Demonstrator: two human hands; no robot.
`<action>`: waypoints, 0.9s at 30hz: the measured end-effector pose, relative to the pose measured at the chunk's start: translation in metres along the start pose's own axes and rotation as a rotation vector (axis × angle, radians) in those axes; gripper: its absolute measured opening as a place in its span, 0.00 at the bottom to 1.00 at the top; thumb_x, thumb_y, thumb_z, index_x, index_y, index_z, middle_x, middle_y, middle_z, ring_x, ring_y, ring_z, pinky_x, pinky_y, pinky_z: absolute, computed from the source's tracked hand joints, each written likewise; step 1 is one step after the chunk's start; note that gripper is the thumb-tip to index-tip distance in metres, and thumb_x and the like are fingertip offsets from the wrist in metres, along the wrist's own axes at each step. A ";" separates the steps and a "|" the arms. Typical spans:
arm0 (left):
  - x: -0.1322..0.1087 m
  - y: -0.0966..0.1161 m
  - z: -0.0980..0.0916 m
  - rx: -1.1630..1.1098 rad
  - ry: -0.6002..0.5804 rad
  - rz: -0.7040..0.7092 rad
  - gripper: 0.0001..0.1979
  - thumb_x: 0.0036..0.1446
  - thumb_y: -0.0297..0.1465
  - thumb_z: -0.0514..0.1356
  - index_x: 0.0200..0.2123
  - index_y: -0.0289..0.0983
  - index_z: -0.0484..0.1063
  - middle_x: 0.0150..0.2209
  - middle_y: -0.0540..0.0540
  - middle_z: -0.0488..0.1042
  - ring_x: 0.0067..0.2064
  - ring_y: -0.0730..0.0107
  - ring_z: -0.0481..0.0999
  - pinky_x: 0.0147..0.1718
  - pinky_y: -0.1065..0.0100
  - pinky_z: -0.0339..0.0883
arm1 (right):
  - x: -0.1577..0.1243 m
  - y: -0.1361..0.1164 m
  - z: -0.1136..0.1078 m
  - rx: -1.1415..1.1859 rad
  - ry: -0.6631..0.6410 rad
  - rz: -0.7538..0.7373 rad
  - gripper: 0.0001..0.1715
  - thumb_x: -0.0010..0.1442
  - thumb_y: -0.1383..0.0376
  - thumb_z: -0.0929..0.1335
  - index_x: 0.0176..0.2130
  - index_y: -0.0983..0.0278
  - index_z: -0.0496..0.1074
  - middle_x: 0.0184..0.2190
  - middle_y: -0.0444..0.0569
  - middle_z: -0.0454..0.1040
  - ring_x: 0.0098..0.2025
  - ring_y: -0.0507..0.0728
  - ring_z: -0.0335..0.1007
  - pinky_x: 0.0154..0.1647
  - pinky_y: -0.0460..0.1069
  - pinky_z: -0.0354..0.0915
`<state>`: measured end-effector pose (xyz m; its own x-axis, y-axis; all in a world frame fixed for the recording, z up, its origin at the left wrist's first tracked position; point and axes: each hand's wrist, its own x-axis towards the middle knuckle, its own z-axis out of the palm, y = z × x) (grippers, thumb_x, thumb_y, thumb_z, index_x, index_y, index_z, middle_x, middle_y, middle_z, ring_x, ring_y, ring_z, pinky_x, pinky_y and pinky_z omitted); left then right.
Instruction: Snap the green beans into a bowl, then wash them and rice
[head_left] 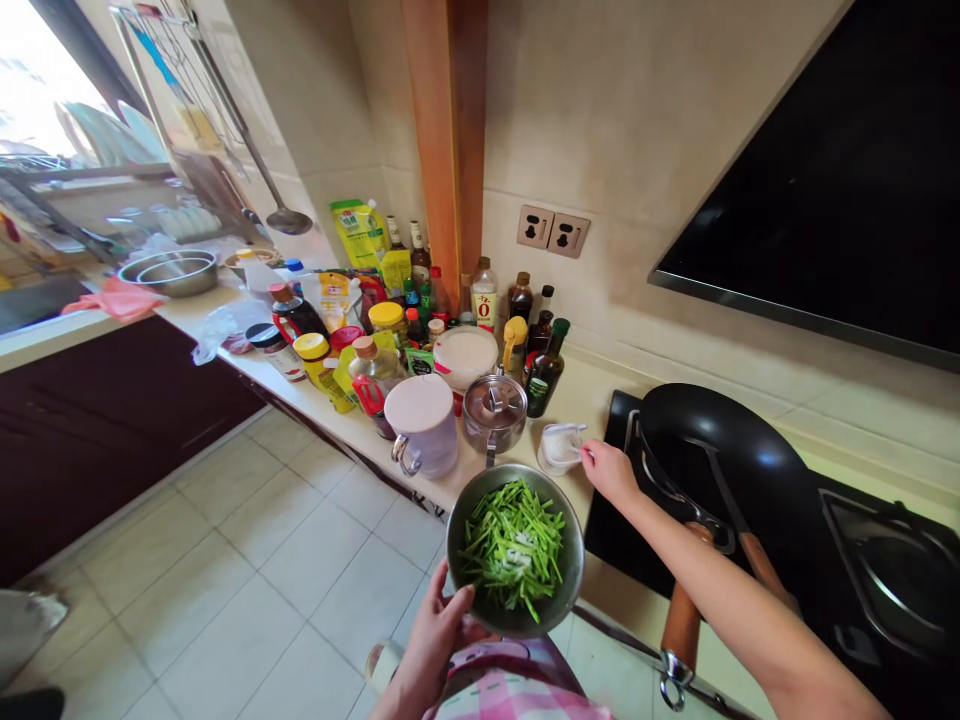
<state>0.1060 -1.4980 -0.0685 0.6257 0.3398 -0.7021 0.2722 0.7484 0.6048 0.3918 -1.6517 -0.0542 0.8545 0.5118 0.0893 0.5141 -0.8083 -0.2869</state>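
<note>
One metal bowl (573, 555) of green stalks (501, 520), held in front of the counter edge, above the tiled floor (300, 560); on the pale counter (589, 387), just beyond the bowl, white tub (559, 463), lidded pot (495, 415) and lidded pitcher (424, 430); behind these, crowded bottles (484, 290), pouches (356, 235) and jars (388, 318), with dark green bottle (545, 378) near the stove (611, 540); on the stove, to the right, wok (720, 425) with spatula (763, 568) resting in it; at the back, two wall sockets (553, 230) and upright wooden post (450, 150); at upper right, large black panel (847, 180); at far left, metal basins (125, 274), hanging ladle (289, 221), dark cabinet front (112, 430) and bright window (34, 60).

Bowl: round, grey, smooth, sloping wall; stalks: thin, cut short, loosely heaped, topped near the centre with white matter (519, 553) too small to identify; tub: small, open, pale contents inside; pot: shiny metal; pitcher: roughly cylindrical, shiny curved handle; wok: black, rounded, wooden handle tipped with a metal ring; floor: pale, square-jointed.

Left hand (444, 620): clasped on the near-left side of the bowl, thumb at the rim; right hand (611, 472): extended to the right side of the tub, fingertips bunched narrowly at its rim; cannot tell whether closed on anything.
</note>
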 end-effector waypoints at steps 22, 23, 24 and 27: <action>0.004 0.011 0.010 0.020 -0.072 0.005 0.44 0.44 0.29 0.65 0.61 0.40 0.44 0.33 0.44 0.76 0.28 0.64 0.77 0.30 0.63 0.73 | -0.048 0.006 -0.035 1.087 -0.172 0.489 0.13 0.48 0.57 0.68 0.26 0.65 0.69 0.19 0.42 0.66 0.18 0.47 0.59 0.18 0.42 0.57; 0.004 0.011 0.010 0.017 -0.076 0.005 0.44 0.45 0.29 0.65 0.61 0.40 0.43 0.33 0.44 0.76 0.28 0.65 0.77 0.30 0.63 0.73 | -0.056 0.000 -0.040 1.003 -0.198 0.407 0.13 0.49 0.56 0.67 0.27 0.65 0.70 0.19 0.43 0.67 0.18 0.48 0.60 0.18 0.43 0.58; 0.004 0.010 0.010 0.019 -0.081 0.003 0.45 0.45 0.29 0.65 0.61 0.40 0.43 0.33 0.44 0.76 0.28 0.65 0.77 0.29 0.63 0.73 | -0.065 -0.006 -0.046 0.893 -0.202 0.310 0.14 0.50 0.55 0.67 0.28 0.64 0.71 0.20 0.44 0.69 0.20 0.49 0.62 0.20 0.44 0.59; 0.004 0.009 0.008 0.040 -0.103 0.001 0.44 0.45 0.29 0.64 0.61 0.40 0.43 0.32 0.46 0.75 0.25 0.68 0.75 0.27 0.66 0.72 | -0.079 -0.018 -0.058 0.563 -0.061 0.049 0.15 0.55 0.55 0.64 0.31 0.62 0.73 0.27 0.47 0.74 0.28 0.54 0.69 0.30 0.47 0.64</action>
<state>0.1166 -1.4947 -0.0631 0.6973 0.2790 -0.6602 0.2990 0.7239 0.6217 0.3190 -1.6942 -0.0011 0.8619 0.5070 0.0128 0.3407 -0.5601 -0.7551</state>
